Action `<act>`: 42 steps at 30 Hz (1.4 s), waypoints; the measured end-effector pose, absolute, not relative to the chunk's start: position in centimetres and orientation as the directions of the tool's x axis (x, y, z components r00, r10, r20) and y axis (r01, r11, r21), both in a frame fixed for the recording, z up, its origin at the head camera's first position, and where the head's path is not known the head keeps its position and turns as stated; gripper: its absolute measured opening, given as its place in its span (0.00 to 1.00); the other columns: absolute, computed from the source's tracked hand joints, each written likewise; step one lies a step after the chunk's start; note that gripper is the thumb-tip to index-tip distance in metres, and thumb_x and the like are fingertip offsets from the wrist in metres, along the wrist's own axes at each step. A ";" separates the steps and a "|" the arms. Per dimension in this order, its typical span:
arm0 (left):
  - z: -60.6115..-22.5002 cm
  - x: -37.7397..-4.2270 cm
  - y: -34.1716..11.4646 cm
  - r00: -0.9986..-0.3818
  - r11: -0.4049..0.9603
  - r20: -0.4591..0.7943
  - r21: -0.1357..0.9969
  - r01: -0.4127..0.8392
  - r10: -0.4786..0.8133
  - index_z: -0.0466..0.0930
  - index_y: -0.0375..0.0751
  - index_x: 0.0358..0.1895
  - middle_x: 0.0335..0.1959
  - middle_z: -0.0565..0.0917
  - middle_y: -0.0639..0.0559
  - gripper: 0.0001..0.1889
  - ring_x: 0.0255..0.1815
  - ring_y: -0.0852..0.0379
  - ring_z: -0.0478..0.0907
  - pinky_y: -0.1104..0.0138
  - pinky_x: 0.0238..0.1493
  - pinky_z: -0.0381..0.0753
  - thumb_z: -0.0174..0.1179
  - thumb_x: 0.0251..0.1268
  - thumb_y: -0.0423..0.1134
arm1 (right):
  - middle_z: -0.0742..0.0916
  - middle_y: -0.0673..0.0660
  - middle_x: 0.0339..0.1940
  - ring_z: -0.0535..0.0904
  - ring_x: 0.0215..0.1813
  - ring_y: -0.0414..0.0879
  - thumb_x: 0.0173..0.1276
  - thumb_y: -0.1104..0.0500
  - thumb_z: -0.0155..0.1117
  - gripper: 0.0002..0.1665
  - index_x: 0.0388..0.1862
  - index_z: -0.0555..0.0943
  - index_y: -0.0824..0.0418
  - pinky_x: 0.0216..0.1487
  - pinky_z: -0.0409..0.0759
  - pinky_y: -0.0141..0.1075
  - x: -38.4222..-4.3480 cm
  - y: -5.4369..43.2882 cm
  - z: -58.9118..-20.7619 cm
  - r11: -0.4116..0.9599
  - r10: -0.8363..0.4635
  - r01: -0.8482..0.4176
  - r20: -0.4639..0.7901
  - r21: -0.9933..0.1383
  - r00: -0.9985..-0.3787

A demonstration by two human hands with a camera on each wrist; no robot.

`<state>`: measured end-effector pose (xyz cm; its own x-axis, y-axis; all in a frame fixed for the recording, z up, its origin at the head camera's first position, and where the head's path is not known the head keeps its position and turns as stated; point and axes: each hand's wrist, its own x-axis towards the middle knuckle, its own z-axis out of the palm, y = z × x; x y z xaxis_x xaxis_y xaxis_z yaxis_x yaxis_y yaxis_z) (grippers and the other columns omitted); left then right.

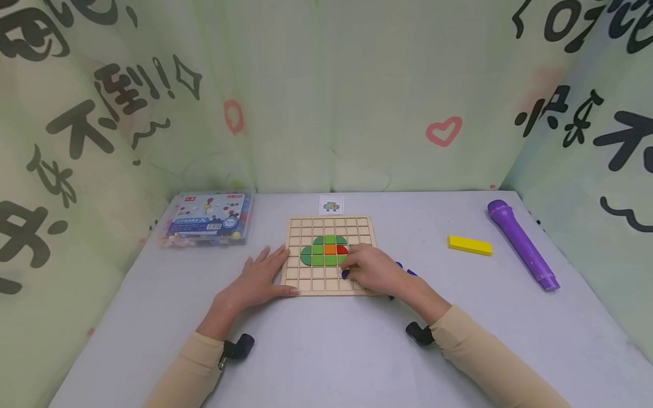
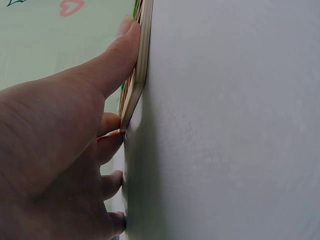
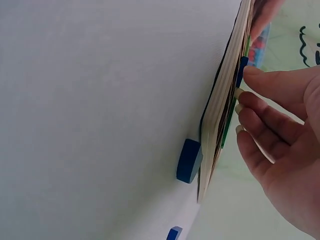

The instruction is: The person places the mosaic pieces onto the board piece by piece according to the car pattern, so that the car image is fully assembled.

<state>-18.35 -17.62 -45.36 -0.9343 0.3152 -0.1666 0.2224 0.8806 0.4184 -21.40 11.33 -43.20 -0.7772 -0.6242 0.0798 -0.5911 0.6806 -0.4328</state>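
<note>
A wooden grid board (image 1: 316, 284) lies on the table, with green, orange and red pieces (image 1: 324, 250) in its middle cells. My left hand (image 1: 259, 279) rests at the board's left side, thumb on the front left corner and fingers spread along the edge. Over the right half of the board, my right hand (image 1: 374, 267) pinches a small dark blue piece (image 3: 242, 71) between thumb and fingers, close over the grid. Part of the board's right side is hidden under this hand. Another blue piece (image 3: 189, 161) lies on the table against the board's edge.
A small pattern card (image 1: 331, 205) lies behind the board. At the back left stands a clear plastic box (image 1: 209, 220) with a printed lid. A yellow bar (image 1: 470, 245) and a purple microphone-shaped stick (image 1: 522, 243) lie to the right. More blue pieces (image 1: 411, 272) lie by my right wrist.
</note>
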 end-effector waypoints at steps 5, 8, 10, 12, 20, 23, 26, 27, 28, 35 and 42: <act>-45.4 -18.4 -17.7 -0.936 0.879 -0.160 0.423 0.223 0.314 0.52 0.46 0.80 0.82 0.52 0.48 0.53 0.83 0.36 0.41 0.32 0.76 0.41 0.64 0.57 0.68 | 0.84 0.49 0.34 0.72 0.37 0.41 0.58 0.66 0.73 0.08 0.37 0.90 0.58 0.40 0.76 0.32 -21.3 11.2 -43.1 0.681 -0.638 -0.594 0.051 -0.429 -0.769; -45.4 -18.4 -17.7 -0.937 0.878 -0.160 0.425 0.220 0.312 0.53 0.46 0.80 0.82 0.52 0.49 0.53 0.83 0.36 0.41 0.33 0.77 0.41 0.64 0.57 0.68 | 0.84 0.48 0.33 0.73 0.36 0.41 0.58 0.67 0.73 0.07 0.35 0.89 0.58 0.39 0.76 0.31 -21.5 11.1 -43.0 0.689 -0.635 -0.583 0.031 -0.429 -0.772; -45.4 -18.4 -17.6 -0.937 0.876 -0.159 0.430 0.218 0.311 0.53 0.46 0.80 0.82 0.52 0.48 0.53 0.83 0.36 0.41 0.33 0.77 0.41 0.64 0.57 0.68 | 0.83 0.47 0.32 0.73 0.36 0.41 0.59 0.66 0.72 0.05 0.34 0.89 0.58 0.38 0.76 0.31 -21.6 10.9 -42.9 0.701 -0.627 -0.574 0.018 -0.423 -0.779; -45.4 -18.3 -17.6 -0.937 0.875 -0.159 0.433 0.217 0.312 0.53 0.46 0.80 0.82 0.52 0.48 0.53 0.83 0.36 0.41 0.33 0.77 0.41 0.64 0.56 0.67 | 0.82 0.46 0.30 0.72 0.35 0.41 0.61 0.65 0.71 0.03 0.32 0.88 0.57 0.37 0.75 0.32 -21.7 10.8 -42.9 0.711 -0.618 -0.563 0.008 -0.421 -0.786; -45.2 -18.2 -17.5 -0.935 0.878 -0.162 0.425 0.221 0.314 0.53 0.44 0.79 0.82 0.53 0.48 0.52 0.83 0.36 0.41 0.32 0.76 0.42 0.64 0.57 0.66 | 0.82 0.45 0.31 0.73 0.34 0.40 0.64 0.61 0.70 0.03 0.35 0.89 0.57 0.35 0.75 0.31 -21.9 10.8 -43.1 0.727 -0.587 -0.525 -0.004 -0.443 -0.809; -45.0 -18.2 -17.5 -0.936 0.878 -0.165 0.426 0.216 0.310 0.53 0.44 0.79 0.82 0.53 0.47 0.52 0.83 0.36 0.41 0.32 0.76 0.42 0.64 0.58 0.66 | 0.84 0.45 0.33 0.74 0.35 0.39 0.63 0.61 0.71 0.05 0.38 0.89 0.57 0.37 0.75 0.31 -21.9 10.9 -43.2 0.725 -0.577 -0.518 0.010 -0.454 -0.817; -45.1 -18.2 -17.5 -0.937 0.880 -0.168 0.426 0.213 0.308 0.53 0.44 0.79 0.82 0.53 0.48 0.52 0.83 0.36 0.41 0.32 0.76 0.42 0.64 0.57 0.66 | 0.85 0.45 0.34 0.74 0.35 0.39 0.63 0.63 0.70 0.07 0.40 0.90 0.57 0.37 0.76 0.31 -21.8 10.9 -43.2 0.718 -0.578 -0.519 0.018 -0.464 -0.816; -45.1 -18.2 -17.5 -0.937 0.879 -0.168 0.428 0.211 0.307 0.53 0.45 0.79 0.82 0.53 0.48 0.52 0.83 0.36 0.41 0.32 0.76 0.41 0.64 0.57 0.66 | 0.85 0.46 0.35 0.74 0.35 0.39 0.63 0.63 0.70 0.07 0.40 0.90 0.57 0.37 0.76 0.31 -21.8 10.9 -43.2 0.717 -0.581 -0.525 0.022 -0.459 -0.813; -45.2 -18.2 -17.6 -0.937 0.879 -0.168 0.427 0.211 0.307 0.53 0.45 0.80 0.82 0.53 0.48 0.52 0.83 0.36 0.41 0.32 0.76 0.41 0.64 0.57 0.66 | 0.85 0.46 0.35 0.74 0.35 0.39 0.63 0.64 0.69 0.08 0.40 0.90 0.57 0.37 0.75 0.31 -21.8 10.9 -43.2 0.716 -0.585 -0.531 0.026 -0.454 -0.811; -45.5 -18.3 -17.7 -0.936 0.878 -0.166 0.427 0.216 0.310 0.53 0.45 0.80 0.82 0.52 0.48 0.52 0.83 0.36 0.41 0.33 0.76 0.41 0.64 0.57 0.67 | 0.84 0.46 0.33 0.72 0.34 0.39 0.63 0.65 0.69 0.08 0.39 0.91 0.57 0.35 0.74 0.29 -21.6 10.8 -43.1 0.716 -0.597 -0.560 0.049 -0.417 -0.800; -45.2 -18.3 -17.7 -0.934 0.874 -0.162 0.431 0.222 0.317 0.52 0.45 0.80 0.82 0.52 0.48 0.52 0.83 0.36 0.41 0.32 0.76 0.41 0.64 0.57 0.67 | 0.84 0.46 0.32 0.74 0.35 0.38 0.62 0.66 0.68 0.08 0.35 0.91 0.57 0.38 0.77 0.30 -21.1 10.9 -43.0 0.728 -0.590 -0.557 0.050 -0.399 -0.806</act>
